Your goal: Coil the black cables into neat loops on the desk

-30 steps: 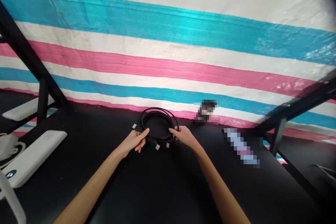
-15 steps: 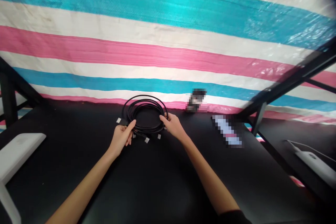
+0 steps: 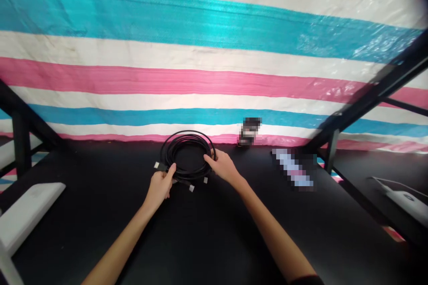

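Observation:
A coil of black cable (image 3: 189,173) is held between my two hands above the black table (image 3: 187,240). My left hand (image 3: 160,185) pinches the coil's lower left side, thumb on top. Close to that thumb, a connector with a pale metal end (image 3: 157,165) sticks out to the left. My right hand (image 3: 223,164) grips the coil's right side, with its thumb pointing inward and the fingers partly behind the loops. Below the coil, between the hands, more pale connector ends (image 3: 191,188) hang out. Parts of the loops are hidden by my fingers.
Behind the table hangs a striped plastic sheet (image 3: 187,82). White flat devices (image 3: 28,216) lie at the left edge, and another white device (image 3: 409,202) with a cord is at far right. A blurred-out flat item (image 3: 294,169) lies right. Black metal frames (image 3: 364,102) flank both sides.
The view has tilted, so the table and sheet sit slightly lower in the picture. Both hands still hold the coil, with their grip nearly unchanged.

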{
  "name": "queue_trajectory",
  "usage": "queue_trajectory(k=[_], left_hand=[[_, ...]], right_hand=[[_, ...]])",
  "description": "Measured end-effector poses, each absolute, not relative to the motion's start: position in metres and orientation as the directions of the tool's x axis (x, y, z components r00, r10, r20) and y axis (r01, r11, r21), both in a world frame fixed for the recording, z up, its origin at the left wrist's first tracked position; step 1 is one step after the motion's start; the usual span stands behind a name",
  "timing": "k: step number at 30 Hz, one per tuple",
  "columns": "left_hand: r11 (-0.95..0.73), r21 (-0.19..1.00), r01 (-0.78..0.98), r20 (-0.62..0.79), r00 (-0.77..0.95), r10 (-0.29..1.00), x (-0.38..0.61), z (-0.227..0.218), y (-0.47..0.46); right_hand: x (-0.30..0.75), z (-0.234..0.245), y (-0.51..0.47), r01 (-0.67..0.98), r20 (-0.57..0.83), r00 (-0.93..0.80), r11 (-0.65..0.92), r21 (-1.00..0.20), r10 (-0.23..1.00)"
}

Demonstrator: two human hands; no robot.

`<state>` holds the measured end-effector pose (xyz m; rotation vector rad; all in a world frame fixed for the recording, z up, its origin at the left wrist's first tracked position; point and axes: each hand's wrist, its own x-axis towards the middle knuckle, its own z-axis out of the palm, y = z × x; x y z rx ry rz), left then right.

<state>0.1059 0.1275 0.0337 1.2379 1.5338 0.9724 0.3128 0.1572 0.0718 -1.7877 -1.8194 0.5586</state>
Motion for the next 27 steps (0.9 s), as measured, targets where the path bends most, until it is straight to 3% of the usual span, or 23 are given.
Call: queue_trajectory(k=[7, 13, 16, 20, 23, 25, 27], left_hand=[[0.242, 0.840, 0.485, -0.208, -0.123, 0.970, 0.096, 0.034, 0.131], [0.217, 0.626, 0.749, -0.065, -0.227, 0.972, 0.086, 0.056, 0.128], [0.242, 0.581, 0.777, -0.026, -0.280, 0.960, 0.080, 0.066, 0.127], [0.222, 0.559, 0.799, 0.032, -0.289, 0.957, 0.074, 0.066, 0.127], [0.026, 0.563, 0.826, 0.306, -0.237, 0.922, 0.075, 0.055, 0.129], [-0.219, 0.526, 0.822, 0.561, -0.142, 0.815, 0.077, 0.046, 0.129], [-0.426, 0.447, 0.787, 0.723, -0.036, 0.690, 0.081, 0.039, 0.128]], right_hand=[[0.318, 0.054, 0.165, 0.807, 0.090, 0.084, -0.014, -0.591, 0.992], [0.367, 0.047, 0.183, 0.770, 0.204, 0.311, -0.120, -0.626, 0.928], [0.409, 0.041, 0.188, 0.761, 0.291, 0.439, -0.179, -0.623, 0.850], [0.452, 0.027, 0.185, 0.788, 0.354, 0.464, -0.196, -0.584, 0.812], [0.464, 0.014, 0.181, 0.824, 0.357, 0.436, -0.206, -0.528, 0.826], [0.466, 0.007, 0.181, 0.849, 0.350, 0.411, -0.214, -0.484, 0.842], [0.465, 0.003, 0.183, 0.874, 0.346, 0.387, -0.219, -0.435, 0.855]])
